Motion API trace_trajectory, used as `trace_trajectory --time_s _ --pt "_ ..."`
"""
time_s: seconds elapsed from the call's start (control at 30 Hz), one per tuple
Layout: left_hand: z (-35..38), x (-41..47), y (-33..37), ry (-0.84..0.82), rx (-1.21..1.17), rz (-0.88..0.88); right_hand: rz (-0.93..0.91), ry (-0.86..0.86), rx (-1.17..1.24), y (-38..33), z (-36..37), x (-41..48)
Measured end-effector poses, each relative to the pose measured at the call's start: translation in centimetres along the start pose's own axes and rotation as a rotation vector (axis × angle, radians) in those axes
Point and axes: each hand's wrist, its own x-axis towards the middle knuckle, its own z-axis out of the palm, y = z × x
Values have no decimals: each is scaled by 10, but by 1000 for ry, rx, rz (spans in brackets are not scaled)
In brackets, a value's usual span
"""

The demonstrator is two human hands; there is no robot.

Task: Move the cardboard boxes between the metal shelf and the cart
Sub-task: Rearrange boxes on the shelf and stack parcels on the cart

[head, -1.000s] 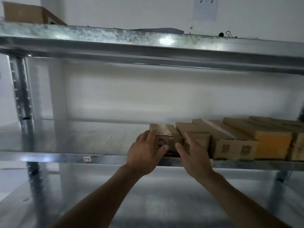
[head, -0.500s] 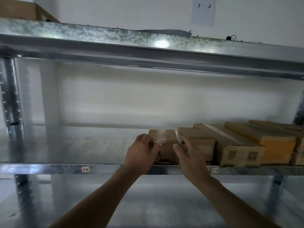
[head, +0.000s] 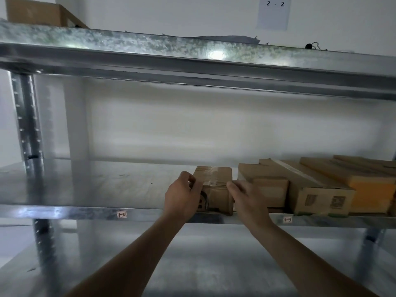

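The left hand [head: 182, 197] and right hand [head: 249, 199] are clasping a taped, rectangular cardboard box [head: 217, 189]. At its 3 o'clock, longer boxes [head: 300, 181] are lying.

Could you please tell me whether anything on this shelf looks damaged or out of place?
The small box held between the left hand and right hand looks crumpled at its front, with wrinkled tape, unlike the neater boxes beside it.

On the metal shelf [head: 85, 212], near the front edge of its middle level, sits a small taped cardboard box [head: 216, 185]. The left hand [head: 183, 199] curls round its left side and the right hand [head: 248, 200] grips its right side. Longer cardboard boxes [head: 310, 189] lie in a row just to its right.
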Motion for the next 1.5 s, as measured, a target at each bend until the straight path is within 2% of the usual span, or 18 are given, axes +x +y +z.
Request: trace_trajectory --time_s 0.33,0.73,1.0,1.17,1.33,1.5 --pt "-6 -49 32 144 -164 5 -73 68 142 -8 -33 -35" --pt "29 -137 112 70 -215 107 -59 75 117 6 -145 -102" --pt "85 -186 163 -97 -412 203 55 148 61 23 -239 -140" --pt "118 -207 195 -251 -471 264 120 219 166 38 -296 -160" --pt "152 -222 224 -329 -544 305 193 313 261 46 -338 -177" --pt "182 -235 254 -473 -559 392 320 314 307 52 -376 -188"
